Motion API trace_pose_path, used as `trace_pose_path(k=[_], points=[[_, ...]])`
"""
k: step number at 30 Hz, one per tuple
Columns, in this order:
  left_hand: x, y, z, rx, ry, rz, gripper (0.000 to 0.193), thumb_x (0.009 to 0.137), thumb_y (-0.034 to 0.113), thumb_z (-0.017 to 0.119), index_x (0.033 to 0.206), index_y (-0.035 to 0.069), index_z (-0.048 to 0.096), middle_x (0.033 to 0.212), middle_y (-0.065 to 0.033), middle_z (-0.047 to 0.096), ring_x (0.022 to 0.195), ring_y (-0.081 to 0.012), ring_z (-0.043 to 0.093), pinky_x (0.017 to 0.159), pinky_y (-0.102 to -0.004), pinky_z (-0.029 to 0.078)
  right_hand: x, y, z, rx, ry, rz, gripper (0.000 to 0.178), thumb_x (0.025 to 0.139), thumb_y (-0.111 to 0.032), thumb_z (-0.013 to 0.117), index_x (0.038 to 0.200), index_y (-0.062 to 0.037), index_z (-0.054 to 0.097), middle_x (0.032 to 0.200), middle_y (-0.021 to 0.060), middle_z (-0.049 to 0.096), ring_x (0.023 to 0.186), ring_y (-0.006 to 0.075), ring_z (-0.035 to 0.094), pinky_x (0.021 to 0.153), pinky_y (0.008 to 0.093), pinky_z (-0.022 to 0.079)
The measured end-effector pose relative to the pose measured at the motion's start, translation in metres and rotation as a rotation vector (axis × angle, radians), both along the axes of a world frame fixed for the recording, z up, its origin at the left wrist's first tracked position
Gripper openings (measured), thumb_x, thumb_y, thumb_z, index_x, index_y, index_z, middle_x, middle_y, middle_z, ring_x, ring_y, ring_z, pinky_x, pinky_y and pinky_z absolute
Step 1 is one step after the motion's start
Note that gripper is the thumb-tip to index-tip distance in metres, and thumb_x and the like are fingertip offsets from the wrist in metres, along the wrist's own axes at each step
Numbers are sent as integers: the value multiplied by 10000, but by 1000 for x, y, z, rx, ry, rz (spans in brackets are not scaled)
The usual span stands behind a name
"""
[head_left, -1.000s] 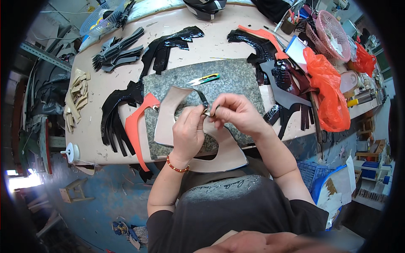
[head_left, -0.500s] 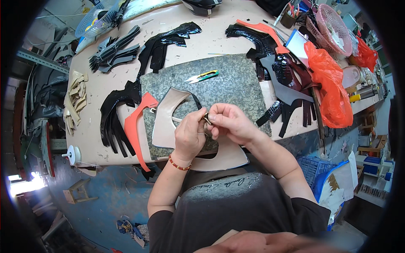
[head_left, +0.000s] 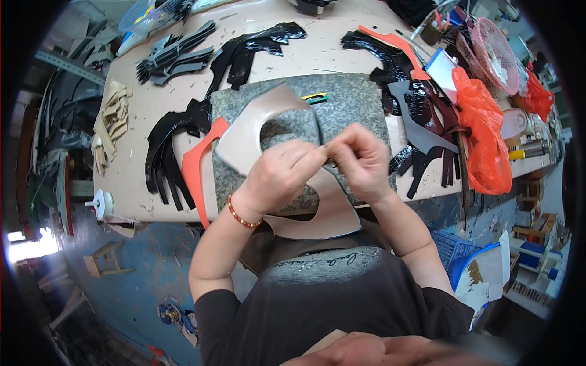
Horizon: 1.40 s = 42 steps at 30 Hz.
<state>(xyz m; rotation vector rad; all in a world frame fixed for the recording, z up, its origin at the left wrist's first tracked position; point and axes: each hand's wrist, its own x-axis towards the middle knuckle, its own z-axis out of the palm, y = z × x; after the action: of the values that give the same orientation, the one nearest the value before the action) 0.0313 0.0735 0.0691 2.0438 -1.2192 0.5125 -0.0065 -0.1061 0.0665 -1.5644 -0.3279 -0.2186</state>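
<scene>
Over a speckled grey board [head_left: 360, 91], my left hand [head_left: 284, 171] is closed on a curved leather piece [head_left: 244, 131] with a beige inner face and a dark edge. Its upper part tilts off the board, while a lower curved part [head_left: 323, 222] lies at the table edge by my lap. My right hand [head_left: 363, 161] is closed in a pinch, its fingertips meeting those of my left beside the narrow dark end. What the right fingertips grip is too small and covered to make out. Yellow-green thread snips [head_left: 316, 97] lie behind the piece, their blades hidden.
Black glossy leather strips [head_left: 168, 143] and a coral-red cut piece [head_left: 192, 165] lie on the left. To the right are a grey cut piece [head_left: 418, 125] and a red plastic bag [head_left: 482, 134]. A thread spool [head_left: 104, 204] sits at the left table edge.
The leather piece has tilted up and now covers the snips' blades. Both hands have turned, with my right knuckles raised and the wrists farther apart. The whole view has shifted slightly.
</scene>
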Motion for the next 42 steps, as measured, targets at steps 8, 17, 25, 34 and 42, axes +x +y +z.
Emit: trace_pose_path(k=[8, 17, 25, 34, 42], points=[[28, -3, 31, 2, -197, -231, 277, 769, 33, 613, 1044, 6, 632, 866, -85, 639, 751, -233, 642, 650, -333, 535, 25, 0, 4, 265, -189, -148, 169, 962, -176, 608, 868, -37, 584, 660, -40, 541, 512, 10, 427, 467, 167, 312], [-8, 117, 32, -44, 338, 464, 496, 840, 32, 617, 1319, -20, 500, 1115, -168, 627, 911, -263, 607, 827, -347, 489, 75, -27, -17, -523, -217, -619, 219, 844, -150, 738, 1001, -40, 632, 677, 17, 541, 579, 71, 483, 511, 237, 394], [-134, 132, -69, -657, 1331, 455, 615, 766, -90, 704, 1336, -19, 484, 1106, -77, 541, 803, -86, 590, 668, -195, 508, 56, 106, -11, -817, -398, 142, 277, 798, -163, 716, 1000, -38, 575, 821, 132, 620, 738, 326, 634, 658, 396, 510], [-118, 90, -83, -939, 840, 583, 149, 1011, 122, 474, 959, 4, 548, 903, -58, 578, 820, -145, 590, 792, -319, 501, 86, 121, -47, -326, -160, 285, 210, 853, -96, 661, 1030, 8, 616, 834, 112, 598, 684, 205, 603, 654, 322, 495], [-53, 44, -41, -1250, 1350, -81, 319, 1039, 266, 427, 1147, -3, 560, 807, 2, 489, 701, -94, 417, 664, -262, 401, 28, 40, 32, 259, 155, 725, 207, 947, -14, 482, 1027, 76, 650, 848, 90, 622, 625, 105, 602, 590, 217, 489]])
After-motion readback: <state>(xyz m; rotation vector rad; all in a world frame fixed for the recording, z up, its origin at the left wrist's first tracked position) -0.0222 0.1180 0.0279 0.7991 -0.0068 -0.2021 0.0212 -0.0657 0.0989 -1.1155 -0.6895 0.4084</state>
